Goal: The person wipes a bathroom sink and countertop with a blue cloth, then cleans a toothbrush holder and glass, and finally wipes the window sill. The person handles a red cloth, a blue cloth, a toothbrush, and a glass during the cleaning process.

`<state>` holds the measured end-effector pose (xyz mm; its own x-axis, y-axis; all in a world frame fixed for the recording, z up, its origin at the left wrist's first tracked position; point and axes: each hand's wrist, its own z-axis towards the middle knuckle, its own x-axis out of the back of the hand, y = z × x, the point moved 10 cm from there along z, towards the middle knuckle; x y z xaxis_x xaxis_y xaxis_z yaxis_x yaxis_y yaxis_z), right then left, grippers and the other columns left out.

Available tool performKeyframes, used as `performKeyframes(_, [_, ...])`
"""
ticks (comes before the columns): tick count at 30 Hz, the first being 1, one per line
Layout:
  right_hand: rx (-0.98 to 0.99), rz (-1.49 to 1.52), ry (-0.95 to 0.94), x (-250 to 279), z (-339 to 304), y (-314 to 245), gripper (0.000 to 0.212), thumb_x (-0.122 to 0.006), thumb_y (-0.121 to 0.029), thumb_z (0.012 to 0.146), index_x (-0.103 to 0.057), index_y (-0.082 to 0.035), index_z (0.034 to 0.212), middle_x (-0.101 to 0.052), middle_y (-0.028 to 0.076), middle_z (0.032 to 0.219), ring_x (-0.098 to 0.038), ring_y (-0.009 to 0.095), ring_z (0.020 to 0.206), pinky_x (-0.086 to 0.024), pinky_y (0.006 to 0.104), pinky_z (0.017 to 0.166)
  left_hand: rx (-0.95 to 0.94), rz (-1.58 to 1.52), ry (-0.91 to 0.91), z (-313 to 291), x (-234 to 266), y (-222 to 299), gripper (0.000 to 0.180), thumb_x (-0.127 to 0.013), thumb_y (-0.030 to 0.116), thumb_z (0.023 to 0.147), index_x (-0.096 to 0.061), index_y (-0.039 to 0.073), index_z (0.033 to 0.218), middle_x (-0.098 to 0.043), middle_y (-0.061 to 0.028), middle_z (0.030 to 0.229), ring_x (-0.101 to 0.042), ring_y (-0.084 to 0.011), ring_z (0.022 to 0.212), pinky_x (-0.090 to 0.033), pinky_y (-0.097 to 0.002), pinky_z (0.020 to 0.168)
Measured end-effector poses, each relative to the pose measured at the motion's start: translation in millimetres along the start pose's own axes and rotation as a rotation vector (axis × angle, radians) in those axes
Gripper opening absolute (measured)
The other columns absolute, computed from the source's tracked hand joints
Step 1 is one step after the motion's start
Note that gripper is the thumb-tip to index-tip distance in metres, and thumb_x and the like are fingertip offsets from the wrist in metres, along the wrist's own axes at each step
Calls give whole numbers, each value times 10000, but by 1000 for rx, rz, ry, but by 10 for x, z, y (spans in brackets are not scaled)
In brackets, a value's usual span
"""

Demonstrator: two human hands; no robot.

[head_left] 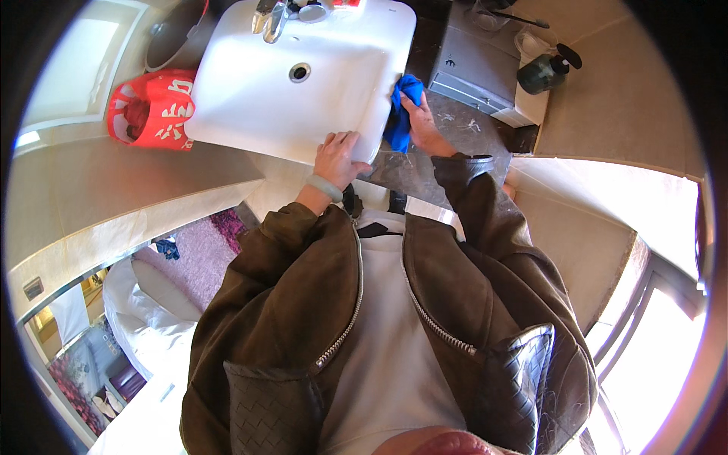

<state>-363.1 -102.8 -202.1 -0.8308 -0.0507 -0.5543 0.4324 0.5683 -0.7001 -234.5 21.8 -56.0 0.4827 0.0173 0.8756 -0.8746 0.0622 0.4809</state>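
Blue cloth, hidden parts: you've got the blue cloth point(400, 125) bunched up, so its folds cover one another and its full shape can't be read.
Right hand, hidden parts: some fingers of your right hand point(419, 121) go out of sight behind the fabric.
Cloth against basin: contact with the white sink point(250, 98) is hard to make out from up here.
Far edge: the chrome faucet point(271, 20) is cut off by the top of the view.
Red bag: over on the left, the red bag point(161, 112) gapes, its contents unclear.
Cloth's look: strong blue, soft, crumpled, darker along the near, left folds.
Cloth's place: right there, just beside the sink's right edge, above the dark countertop point(462, 125).
Right grip: fingers and thumb closed around the cloth.
Left hand: your left hand point(339, 157) lies on the sink's near rim, toward the right corner, fingers bent, thumb apart, no cloth in it.
Farther right: a grey drawer box point(474, 68) stands on the counter, with a dark pump bottle point(541, 73) to its right.
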Motion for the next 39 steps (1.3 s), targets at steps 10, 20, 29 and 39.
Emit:
performKeyframes(10, [74,-326,-95,52,-800,374,547,-768,-208,831,-501,-154,1305,-526,68,1322,-549,204,1138,-507,402,890,-29,-59,26,42,17,-40,635,-886,209,544,-627,32,1096,-657,-134,1073,-591,-357,989,-486,-428,873])
performKeyframes(20, [815,-1647,-127,-82,-948,-257,726,-745,-44,650,-542,-170,1336,-433,144,1466,-334,388,1383,-316,521,1116,28,-44,75,-72,-7,-109,658,-873,222,570,-634,52,1159,-650,-89,1167,-572,-314,1086,-464,-423,897])
performKeyframes(29, [648,-1131,-138,-225,-1026,-548,582,-715,-4,711,-592,-136,1265,-639,145,1215,-586,342,1154,-461,409,996,46,74,248,-293,75,-48,612,-834,349,626,-656,146,1175,-645,-26,1215,-550,-246,1145,-389,-429,950])
performKeyframes(39, [907,-1664,-528,-1279,-1237,-237,719,-758,-284,717,-515,-161,1382,-407,34,1508,-327,335,1418,-185,631,1124,31,-12,182,-355,-11,-192,436,-815,284,679,-666,83,1036,-646,-85,1154,-566,-279,1150,-401,-438,974])
